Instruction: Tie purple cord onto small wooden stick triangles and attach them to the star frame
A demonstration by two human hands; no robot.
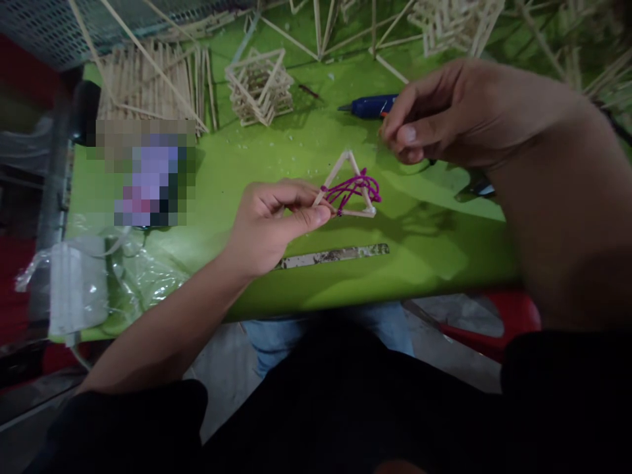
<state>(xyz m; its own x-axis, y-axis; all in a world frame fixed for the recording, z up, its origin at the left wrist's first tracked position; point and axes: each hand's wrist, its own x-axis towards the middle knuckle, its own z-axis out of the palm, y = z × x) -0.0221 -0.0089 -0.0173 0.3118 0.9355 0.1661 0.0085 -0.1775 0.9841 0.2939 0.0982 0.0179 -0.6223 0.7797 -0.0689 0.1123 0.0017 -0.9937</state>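
My left hand (pixel 276 220) pinches one corner of a small triangle of wooden sticks (pixel 349 191), holding it just above the green table (pixel 247 164). Purple string (pixel 353 187) is wound loosely across the triangle. My right hand (pixel 444 112) hovers above and to the right of it, fingers curled and thumb pressed to the fingertips; it may be pulling the thin string, but I cannot make that out. A blue glue gun (pixel 368 105) lies just behind the right hand.
A stick cube frame (pixel 259 85) and a flat stack of sticks (pixel 148 82) lie at the back left. More stick structures (pixel 454 23) crowd the far edge. A metal ruler (pixel 333 255) lies near the front edge. Plastic bags (pixel 93 283) hang off the left corner.
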